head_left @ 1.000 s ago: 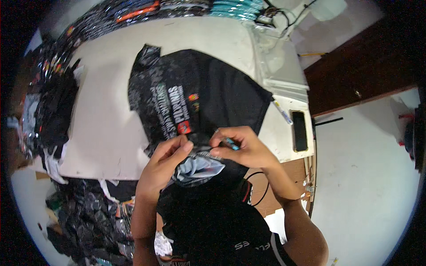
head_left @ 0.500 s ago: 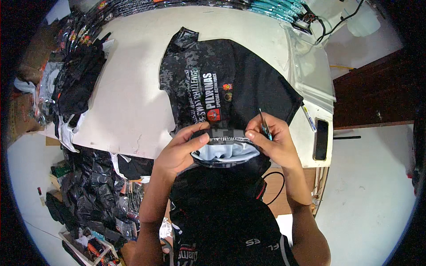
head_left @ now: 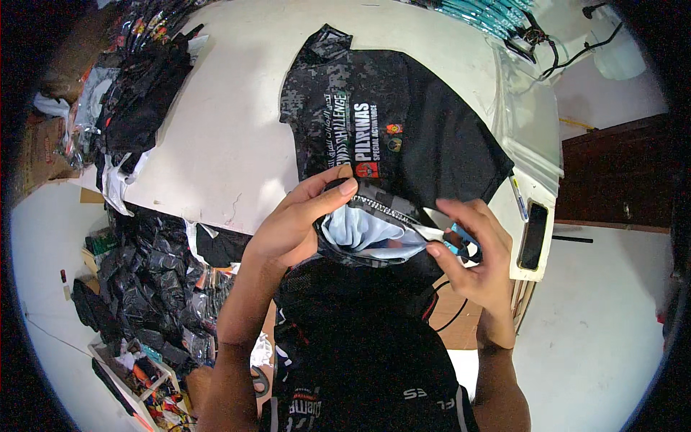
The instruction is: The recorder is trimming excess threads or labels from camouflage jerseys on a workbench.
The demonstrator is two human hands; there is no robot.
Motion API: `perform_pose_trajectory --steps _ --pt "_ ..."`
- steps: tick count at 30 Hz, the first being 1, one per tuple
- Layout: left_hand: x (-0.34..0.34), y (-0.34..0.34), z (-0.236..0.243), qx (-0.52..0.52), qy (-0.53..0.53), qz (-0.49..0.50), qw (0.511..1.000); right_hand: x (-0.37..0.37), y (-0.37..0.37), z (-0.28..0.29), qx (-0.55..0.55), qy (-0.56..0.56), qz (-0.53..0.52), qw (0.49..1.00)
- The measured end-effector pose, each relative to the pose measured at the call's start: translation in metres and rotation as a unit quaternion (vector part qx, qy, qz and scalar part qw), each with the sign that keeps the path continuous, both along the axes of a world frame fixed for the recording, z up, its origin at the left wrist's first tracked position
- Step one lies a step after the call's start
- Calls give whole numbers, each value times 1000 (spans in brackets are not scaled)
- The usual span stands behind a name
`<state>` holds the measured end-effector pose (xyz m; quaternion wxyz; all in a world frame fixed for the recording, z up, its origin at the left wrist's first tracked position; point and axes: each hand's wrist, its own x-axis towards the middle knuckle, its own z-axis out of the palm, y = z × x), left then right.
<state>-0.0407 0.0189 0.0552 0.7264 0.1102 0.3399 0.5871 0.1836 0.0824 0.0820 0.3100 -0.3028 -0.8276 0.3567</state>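
Note:
A black shirt with a grey pixel-camouflage part and printed lettering lies across the table, its near end lifted toward me. That end gapes open, showing a pale blue-white inside and a stitched seam along the rim. My left hand is closed on the left side of this rim, thumb on top. In my right hand is a small pair of scissors with blue handles. The blades point left and lie at the right end of the opening, against the seam. Fingers partly hide the handles.
On the white table, a phone and a pen lie at the right edge. Dark garments are heaped at the left. Black plastic-wrapped packages pile up below the table's left side. Turquoise packs line the far edge.
My right hand has turned the scissors from pointing up to pointing left at the seam. The shirt's opening is now tilted and wider. My left hand still grips its rim.

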Motion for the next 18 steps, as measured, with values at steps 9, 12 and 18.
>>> perform_pose_trajectory --steps 9,12,18 --pt "7 1 11 -24 56 8 998 3 2 -5 183 15 2 983" --pt "6 -3 11 -57 80 34 995 1 0 -3 189 6 5 982" --pt "-1 -6 2 -6 125 -33 992 -3 -4 -1 192 -5 -4 981"
